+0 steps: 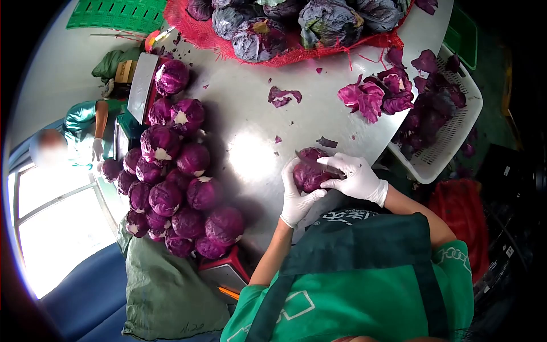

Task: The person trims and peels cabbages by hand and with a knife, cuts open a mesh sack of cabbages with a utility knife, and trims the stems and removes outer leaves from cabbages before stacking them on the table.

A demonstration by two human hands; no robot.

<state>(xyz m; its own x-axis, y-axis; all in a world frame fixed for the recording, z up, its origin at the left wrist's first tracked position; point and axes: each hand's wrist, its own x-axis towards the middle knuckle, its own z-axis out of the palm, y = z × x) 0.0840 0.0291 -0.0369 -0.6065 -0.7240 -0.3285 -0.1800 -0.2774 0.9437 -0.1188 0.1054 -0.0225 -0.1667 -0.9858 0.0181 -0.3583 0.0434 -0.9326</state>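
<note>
A red cabbage is at the table's near edge, close to my apron. My gloved left hand is wrapped round its left and lower side. In my gloved right hand is a knife, its thin dark blade lying across the cabbage. The right thumb rests against the cabbage's side. The knife's handle is hidden in the glove. Small dark leaf scraps lie just beyond the cabbage.
Left is a pile of trimmed red cabbages. A red mesh sack with untrimmed cabbages is at the back. Loose leaves lie right, beside a white basket of leaves. A co-worker stands far left.
</note>
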